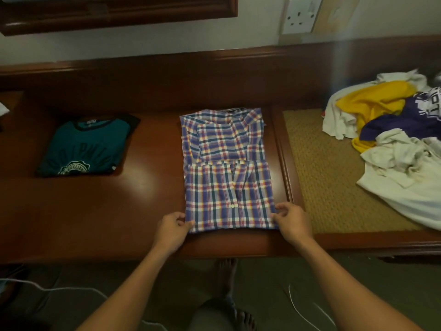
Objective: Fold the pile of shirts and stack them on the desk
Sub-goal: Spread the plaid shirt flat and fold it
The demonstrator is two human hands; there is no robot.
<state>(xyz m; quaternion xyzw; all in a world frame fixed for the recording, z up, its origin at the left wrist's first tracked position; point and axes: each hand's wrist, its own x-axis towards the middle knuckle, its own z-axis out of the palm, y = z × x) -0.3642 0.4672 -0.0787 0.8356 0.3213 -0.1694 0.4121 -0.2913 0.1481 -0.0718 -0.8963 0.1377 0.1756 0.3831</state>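
A blue, red and white plaid shirt (226, 168) lies partly folded in the middle of the dark wooden desk (133, 206), collar at the far end. My left hand (174, 226) pinches its near left corner. My right hand (292, 218) pinches the near right corner. A folded teal T-shirt (88, 146) with a white print lies flat on the desk to the left. A loose pile of shirts (391, 130), white, yellow and purple, sits at the right.
The pile rests on a woven mat panel (319, 163) set into the desk's right part. A wall socket (300, 16) is above it. White cables (303, 311) trail on the floor near my bare feet.
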